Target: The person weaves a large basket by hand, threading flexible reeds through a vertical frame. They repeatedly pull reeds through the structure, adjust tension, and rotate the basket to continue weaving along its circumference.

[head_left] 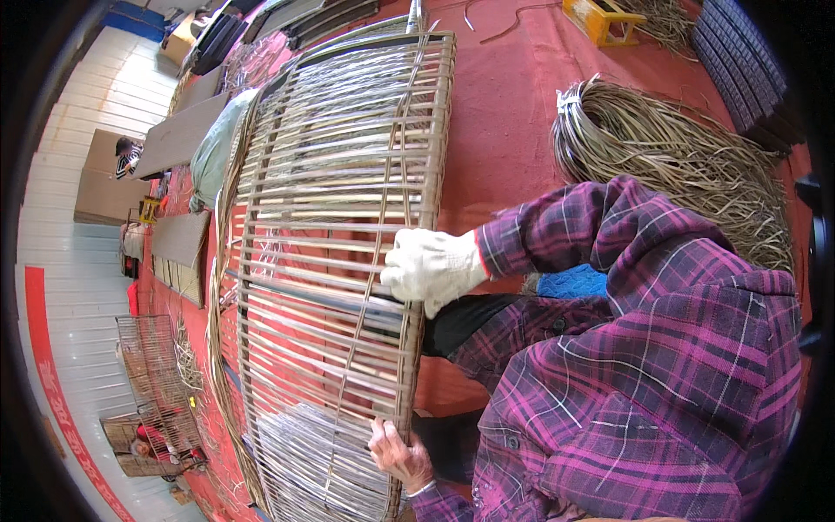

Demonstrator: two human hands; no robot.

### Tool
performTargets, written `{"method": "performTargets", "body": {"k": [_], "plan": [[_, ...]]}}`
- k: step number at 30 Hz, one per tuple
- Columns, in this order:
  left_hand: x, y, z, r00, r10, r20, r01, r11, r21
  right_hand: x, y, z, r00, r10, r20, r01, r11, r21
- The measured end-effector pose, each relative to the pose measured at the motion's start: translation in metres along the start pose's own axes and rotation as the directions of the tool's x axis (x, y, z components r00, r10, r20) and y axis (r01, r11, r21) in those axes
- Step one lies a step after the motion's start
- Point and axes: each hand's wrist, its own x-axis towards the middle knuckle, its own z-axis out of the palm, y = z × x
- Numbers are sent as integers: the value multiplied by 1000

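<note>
A long wicker frame (pixel 317 261) of many parallel strips stretches through the middle of the view, with long strands woven across the strips. My right hand (pixel 435 270), in a white knitted glove, is closed on a thin wicker strand along the frame's right side; the curled fingers hide part of it. Lower down, my bare left hand (pixel 401 456) grips the same side of the frame, its fingertips on the strips and strand. Below the strips lies a mass of pale, shiny strips (pixel 309 448).
A large bundle of wicker strips (pixel 670 157) lies upper right, beside stacked dark panels (pixel 748 70). At the top is a yellow stool (pixel 602 21) on the red floor (pixel 504 104). Metal wire cages (pixel 156 374) stand left; another person (pixel 129 157) is farther back.
</note>
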Motion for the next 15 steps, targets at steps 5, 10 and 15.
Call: {"method": "performTargets", "body": {"k": [5, 10, 15], "plan": [[-28, -21, -11, 989, -141, 50, 137, 987, 85, 13, -47, 4, 993, 110, 43, -117, 965, 236], [-27, -15, -31, 966, -164, 202, 135, 979, 151, 0, -12, -11, 992, -33, -118, 65, 958, 279], [26, 0, -58, 938, -114, 326, 104, 993, 47, -46, 118, -50, 833, 230, -503, -405, 874, -270]]}}
